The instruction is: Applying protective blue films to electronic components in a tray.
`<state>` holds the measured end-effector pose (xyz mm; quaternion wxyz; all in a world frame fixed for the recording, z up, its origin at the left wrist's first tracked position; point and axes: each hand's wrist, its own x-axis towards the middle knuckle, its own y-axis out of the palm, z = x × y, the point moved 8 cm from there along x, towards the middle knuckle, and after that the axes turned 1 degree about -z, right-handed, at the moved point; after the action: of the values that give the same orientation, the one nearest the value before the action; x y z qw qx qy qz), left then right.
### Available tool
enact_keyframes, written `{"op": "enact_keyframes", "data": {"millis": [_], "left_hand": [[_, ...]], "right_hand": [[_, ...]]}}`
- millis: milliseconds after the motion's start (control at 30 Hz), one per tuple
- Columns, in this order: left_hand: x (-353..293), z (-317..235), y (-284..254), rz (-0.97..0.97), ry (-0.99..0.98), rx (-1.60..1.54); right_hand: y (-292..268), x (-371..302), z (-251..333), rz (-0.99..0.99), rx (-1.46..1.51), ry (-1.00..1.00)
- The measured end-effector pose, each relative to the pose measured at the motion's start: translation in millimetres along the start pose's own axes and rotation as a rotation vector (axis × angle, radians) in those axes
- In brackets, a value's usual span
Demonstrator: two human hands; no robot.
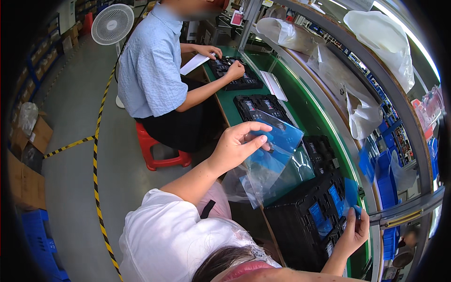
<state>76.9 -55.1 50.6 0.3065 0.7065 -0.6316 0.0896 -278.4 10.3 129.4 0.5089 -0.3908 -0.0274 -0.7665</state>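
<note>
My left hand is raised over the bench edge, thumb and forefinger pinched on clear plastic bags with blue film. The blue film spreads to the right of the fingers, and a clear bag hangs below. My right hand is at the right side of a stack of black trays, its fingertips closed on a blue film piece. Blue rectangular pieces lie in the top tray's recesses. Behind the bags, another black tray rests on the bench.
A person in a light blue shirt sits on a red stool at the far left, both hands over a black tray. Another black tray lies beyond my stack. A metal rail and shelves with plastic bags border the right.
</note>
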Motion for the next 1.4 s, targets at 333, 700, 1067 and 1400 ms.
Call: {"op": "enact_keyframes", "data": {"millis": [333, 700, 1067, 1400], "left_hand": [[-4, 18, -20, -0.039, -0.082, -0.124], [-1, 22, -13, 0.017, -0.104, -0.185], [-1, 21, -7, 0.048, -0.167, -0.186], [-3, 22, 1, 0.068, -0.081, -0.147]], "right_hand": [[11, 4, 28, -0.003, -0.225, -0.303], [8, 2, -5, 0.038, -0.284, -0.128], [20, 1, 23, 0.11, -0.34, -0.276], [16, 1, 39, 0.039, -0.317, -0.363]]}}
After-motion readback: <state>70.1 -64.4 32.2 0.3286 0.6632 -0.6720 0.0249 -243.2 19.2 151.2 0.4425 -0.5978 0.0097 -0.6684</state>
